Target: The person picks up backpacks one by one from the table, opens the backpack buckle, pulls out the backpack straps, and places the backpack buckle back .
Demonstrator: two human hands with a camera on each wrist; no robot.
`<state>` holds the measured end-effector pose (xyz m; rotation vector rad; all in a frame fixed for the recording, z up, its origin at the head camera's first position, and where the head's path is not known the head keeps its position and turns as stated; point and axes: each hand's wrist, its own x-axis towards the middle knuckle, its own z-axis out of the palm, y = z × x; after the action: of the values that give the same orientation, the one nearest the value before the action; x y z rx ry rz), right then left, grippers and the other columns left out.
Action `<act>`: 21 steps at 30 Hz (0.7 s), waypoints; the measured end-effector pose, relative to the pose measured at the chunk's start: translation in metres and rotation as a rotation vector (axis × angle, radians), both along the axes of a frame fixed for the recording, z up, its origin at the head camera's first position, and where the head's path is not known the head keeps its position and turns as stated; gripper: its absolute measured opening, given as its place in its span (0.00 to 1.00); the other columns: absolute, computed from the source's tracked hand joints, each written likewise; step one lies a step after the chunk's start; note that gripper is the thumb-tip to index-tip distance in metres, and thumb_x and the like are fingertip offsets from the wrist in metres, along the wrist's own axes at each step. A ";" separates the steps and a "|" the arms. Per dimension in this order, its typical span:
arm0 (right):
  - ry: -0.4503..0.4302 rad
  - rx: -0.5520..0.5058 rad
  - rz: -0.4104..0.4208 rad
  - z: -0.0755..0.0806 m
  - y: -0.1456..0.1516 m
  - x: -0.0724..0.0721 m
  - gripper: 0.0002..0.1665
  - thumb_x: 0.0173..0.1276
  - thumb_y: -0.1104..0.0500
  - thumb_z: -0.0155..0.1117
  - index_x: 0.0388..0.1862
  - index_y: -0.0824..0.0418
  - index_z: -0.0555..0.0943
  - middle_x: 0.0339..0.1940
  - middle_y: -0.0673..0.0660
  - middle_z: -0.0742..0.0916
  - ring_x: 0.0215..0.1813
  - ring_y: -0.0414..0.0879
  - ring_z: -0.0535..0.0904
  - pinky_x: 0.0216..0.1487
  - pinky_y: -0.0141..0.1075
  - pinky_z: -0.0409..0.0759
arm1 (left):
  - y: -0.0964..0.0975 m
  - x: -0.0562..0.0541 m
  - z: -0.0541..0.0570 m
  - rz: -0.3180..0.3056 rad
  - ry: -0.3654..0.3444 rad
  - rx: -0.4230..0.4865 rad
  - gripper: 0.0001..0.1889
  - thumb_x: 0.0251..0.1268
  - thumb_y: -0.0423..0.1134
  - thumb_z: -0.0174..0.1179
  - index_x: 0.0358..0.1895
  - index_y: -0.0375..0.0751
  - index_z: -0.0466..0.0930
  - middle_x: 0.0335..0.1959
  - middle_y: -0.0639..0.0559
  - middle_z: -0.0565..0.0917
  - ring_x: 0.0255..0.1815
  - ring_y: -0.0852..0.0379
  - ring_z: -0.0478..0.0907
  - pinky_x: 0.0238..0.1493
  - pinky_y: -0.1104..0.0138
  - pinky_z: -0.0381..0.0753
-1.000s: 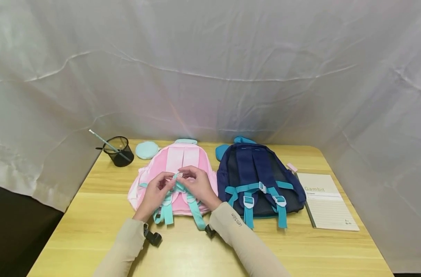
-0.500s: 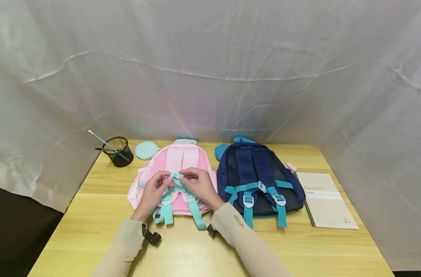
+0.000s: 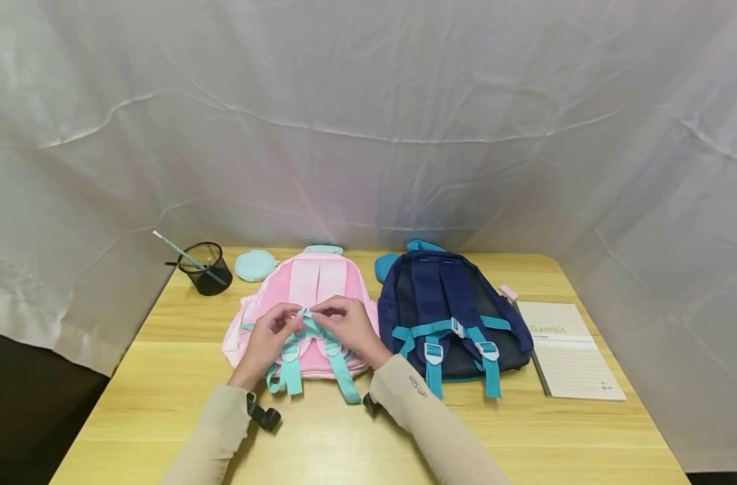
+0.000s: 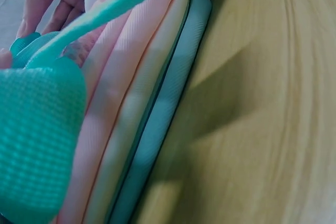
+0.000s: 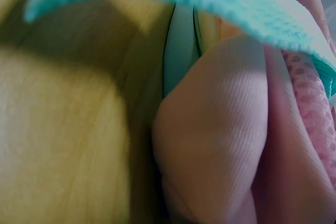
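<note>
Pink backpack (image 3: 304, 279), mint straps (image 3: 292, 377); navy backpack (image 3: 436, 293), teal straps (image 3: 492, 380), white buckles (image 3: 458, 328); black cup (image 3: 213, 280); yellow wood-grained table (image 3: 320, 444).

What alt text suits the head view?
Someone's left hand and right hand pinch a turquoise fabric strap on a pink fabric backpack. The yellow wooden table also holds a navy fabric backpack, cream paper notebook and black mesh cup.

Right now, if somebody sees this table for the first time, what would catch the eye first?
Probably the pink backpack, left of centre, with the left hand and right hand pinching a turquoise strap over it. The navy backpack lies to its right. Next may come the pencil sticking out of the black cup at the far left corner of the table.
</note>
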<state>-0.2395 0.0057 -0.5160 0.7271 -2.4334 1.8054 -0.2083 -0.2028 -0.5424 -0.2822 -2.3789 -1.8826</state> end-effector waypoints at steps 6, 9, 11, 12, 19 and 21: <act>-0.024 0.037 0.011 0.001 0.001 -0.001 0.07 0.70 0.60 0.73 0.44 0.56 0.92 0.41 0.52 0.92 0.46 0.41 0.87 0.54 0.35 0.85 | 0.001 -0.001 -0.002 0.008 -0.011 0.026 0.12 0.76 0.39 0.63 0.56 0.39 0.82 0.35 0.51 0.83 0.36 0.61 0.79 0.39 0.73 0.78; -0.036 0.060 0.014 0.001 0.001 0.000 0.06 0.69 0.60 0.74 0.43 0.56 0.92 0.40 0.50 0.91 0.44 0.38 0.86 0.54 0.34 0.84 | 0.000 -0.001 -0.003 0.006 -0.025 0.052 0.13 0.76 0.39 0.63 0.57 0.38 0.82 0.35 0.51 0.83 0.36 0.61 0.79 0.39 0.72 0.78; -0.034 0.066 0.019 0.001 0.001 0.001 0.05 0.69 0.60 0.74 0.42 0.56 0.92 0.40 0.50 0.91 0.44 0.38 0.86 0.54 0.34 0.84 | -0.001 -0.001 -0.004 -0.003 -0.023 0.048 0.13 0.75 0.38 0.63 0.56 0.39 0.83 0.35 0.51 0.82 0.36 0.61 0.78 0.38 0.73 0.77; -0.030 0.063 0.022 0.000 0.000 0.001 0.05 0.69 0.60 0.73 0.42 0.56 0.92 0.40 0.50 0.91 0.44 0.38 0.86 0.54 0.34 0.84 | -0.001 -0.001 -0.005 -0.010 -0.018 0.040 0.12 0.75 0.38 0.64 0.56 0.39 0.83 0.35 0.51 0.82 0.35 0.61 0.77 0.37 0.73 0.76; -0.018 0.054 0.024 0.000 -0.005 0.001 0.09 0.68 0.60 0.75 0.46 0.57 0.91 0.43 0.52 0.92 0.45 0.40 0.87 0.53 0.36 0.85 | 0.000 -0.003 -0.005 -0.014 0.008 0.037 0.11 0.74 0.37 0.65 0.54 0.38 0.84 0.34 0.51 0.81 0.33 0.63 0.76 0.35 0.74 0.76; -0.027 0.058 0.007 0.000 -0.004 0.001 0.09 0.68 0.59 0.75 0.47 0.57 0.91 0.43 0.51 0.92 0.45 0.40 0.87 0.52 0.35 0.85 | 0.001 -0.003 -0.004 -0.007 0.004 0.038 0.11 0.74 0.37 0.65 0.54 0.38 0.83 0.33 0.51 0.81 0.33 0.63 0.77 0.36 0.73 0.76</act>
<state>-0.2389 0.0013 -0.5158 0.7206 -2.5137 1.7653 -0.2116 -0.2020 -0.5460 -0.2906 -2.3397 -1.9265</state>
